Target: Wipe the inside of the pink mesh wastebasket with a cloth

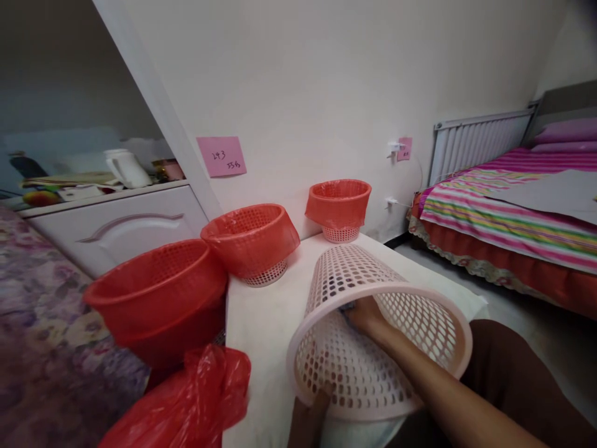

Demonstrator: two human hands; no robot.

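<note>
A pale pink perforated plastic wastebasket (359, 289) lies tilted on its side on the white-covered table, its mouth facing me. My left hand (314, 404) grips its rim at the lower left, thumb inside the mouth. My right hand (366, 314) reaches deep inside, fingers closed near the inner wall. A small dark bluish piece (346, 306), perhaps cloth, shows at those fingertips, mostly hidden. Behind stand wastebaskets with red bags over their rims: one at the far end (339, 202), one in the middle (252, 239), one at the left (158, 298).
Loose red plastic bags (200, 398) lie at the front left. The white table (261, 323) meets the wall, where a pink note (221, 157) hangs. A cabinet (125, 224) with a white jug (127, 168) stands left. A bed (513, 205) is at the right.
</note>
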